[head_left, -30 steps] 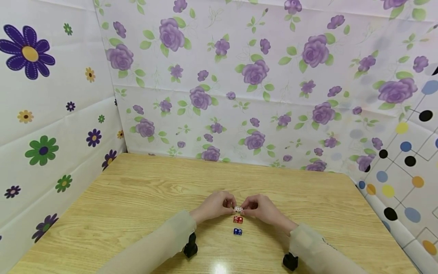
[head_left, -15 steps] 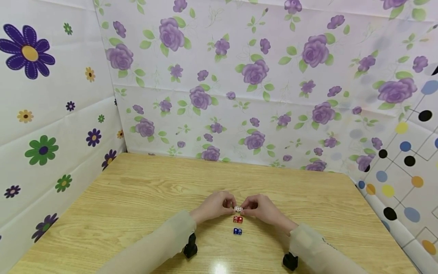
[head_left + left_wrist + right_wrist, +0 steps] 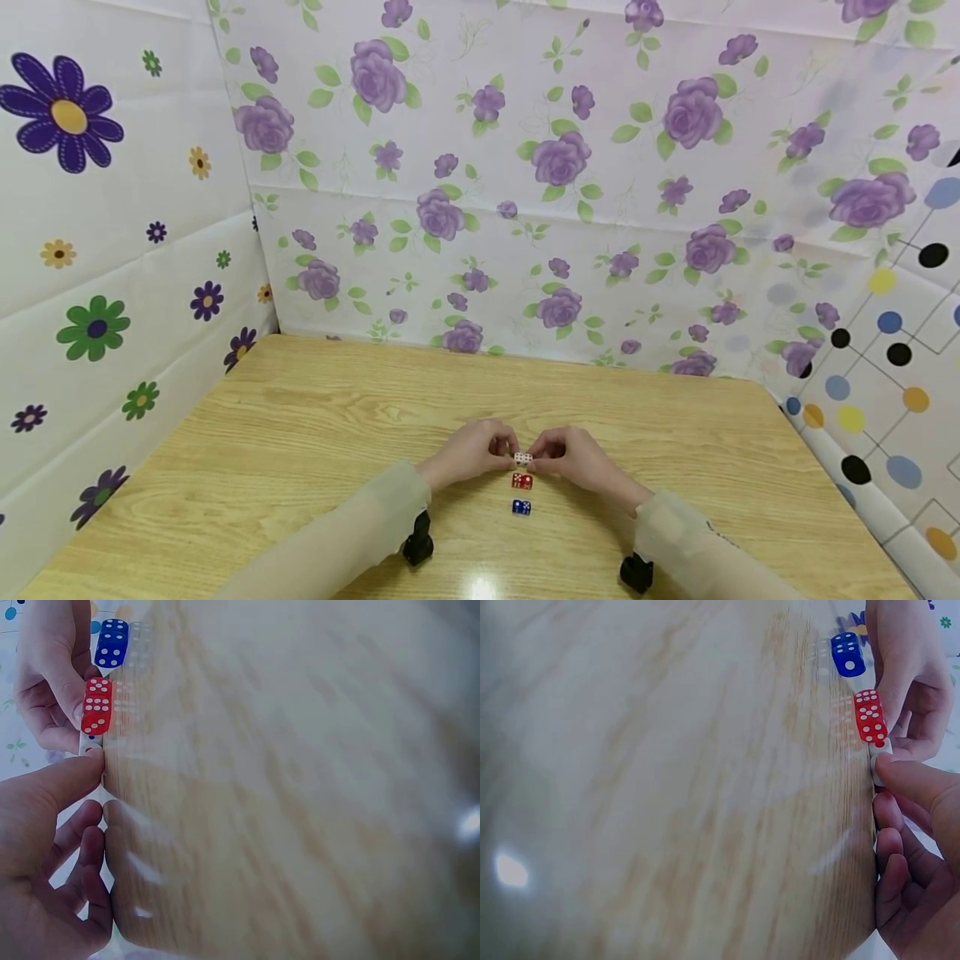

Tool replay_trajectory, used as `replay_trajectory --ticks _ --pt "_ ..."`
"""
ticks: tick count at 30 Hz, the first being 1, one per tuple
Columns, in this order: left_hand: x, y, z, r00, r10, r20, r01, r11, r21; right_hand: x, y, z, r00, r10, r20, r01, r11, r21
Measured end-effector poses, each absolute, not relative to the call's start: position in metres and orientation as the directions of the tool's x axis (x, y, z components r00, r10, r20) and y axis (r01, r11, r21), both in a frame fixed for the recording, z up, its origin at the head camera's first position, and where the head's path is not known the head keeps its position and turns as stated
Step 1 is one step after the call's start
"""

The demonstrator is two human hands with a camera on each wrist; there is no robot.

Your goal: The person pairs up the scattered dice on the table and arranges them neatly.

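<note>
Two white dice [image 3: 523, 458] sit side by side on the wooden table in the head view. From the left side my left hand [image 3: 474, 450] pinches one of them with thumb and forefinger. My right hand [image 3: 576, 457] pinches the other from the right. In the left wrist view, only a small part of a white die [image 3: 86, 744] shows past the thumb. Just nearer to me than the white pair stand two red dice [image 3: 522, 481], touching each other. Two blue dice [image 3: 521, 507] sit together, nearer still, with a gap between them and the red ones.
The wooden table [image 3: 330, 417] runs back to a wall of purple-rose cloth [image 3: 495, 167]. Flowered cloth [image 3: 172, 250] hangs at the left, dotted cloth [image 3: 900, 358] at the right. A black device [image 3: 417, 542] is at the left wrist, another black device [image 3: 637, 572] at the right.
</note>
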State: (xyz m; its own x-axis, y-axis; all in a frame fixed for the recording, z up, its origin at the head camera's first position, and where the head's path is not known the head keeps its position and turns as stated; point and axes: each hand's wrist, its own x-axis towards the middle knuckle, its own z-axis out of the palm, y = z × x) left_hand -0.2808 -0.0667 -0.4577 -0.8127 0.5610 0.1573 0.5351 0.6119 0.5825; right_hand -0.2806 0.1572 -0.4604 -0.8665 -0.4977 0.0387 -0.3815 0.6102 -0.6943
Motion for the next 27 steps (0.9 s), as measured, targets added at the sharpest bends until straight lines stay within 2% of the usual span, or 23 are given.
replay_trajectory --ticks 27 --pt "-0.2775 -0.0675 -0.4560 -0.810 0.559 0.175 0.541 0.599 0.590 -0.2795 0.1560 -0.4593 -0.863 -0.504 0.039 -0.378 0.593 -0.711"
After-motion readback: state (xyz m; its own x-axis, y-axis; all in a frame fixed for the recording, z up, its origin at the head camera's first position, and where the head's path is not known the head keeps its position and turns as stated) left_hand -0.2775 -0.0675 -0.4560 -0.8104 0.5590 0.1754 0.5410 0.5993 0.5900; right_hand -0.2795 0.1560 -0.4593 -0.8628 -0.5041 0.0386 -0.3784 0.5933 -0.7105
